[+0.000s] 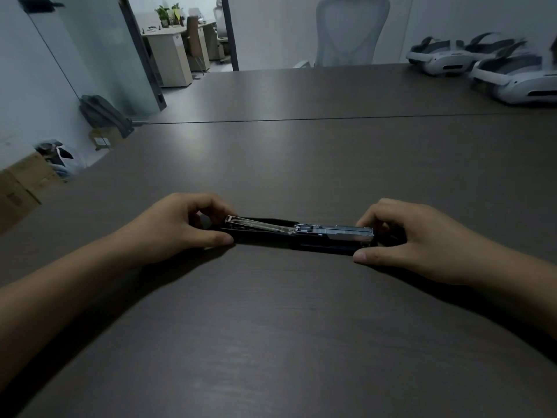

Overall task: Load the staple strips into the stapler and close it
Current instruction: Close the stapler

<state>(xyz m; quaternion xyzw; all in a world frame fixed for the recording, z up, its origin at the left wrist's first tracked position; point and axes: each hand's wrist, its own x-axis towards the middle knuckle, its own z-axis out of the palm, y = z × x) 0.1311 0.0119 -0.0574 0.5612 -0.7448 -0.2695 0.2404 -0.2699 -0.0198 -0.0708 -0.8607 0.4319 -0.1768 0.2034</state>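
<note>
A black stapler (297, 235) lies opened out flat on the dark table (271, 327), lengthwise from left to right. Its metal staple channel (259, 223) shows on the left half and a grey metal part (337, 231) on the right half. My left hand (177, 226) grips the stapler's left end between curled fingers and thumb. The right end sits between the curled fingers and thumb of my right hand (422, 242). I cannot make out any loose staple strips.
Several white headsets (488, 67) rest on the table's far right corner. A grey office chair (351, 28) stands behind the far edge. Cardboard boxes (21, 188) and a grey bag (102, 114) lie on the floor to the left.
</note>
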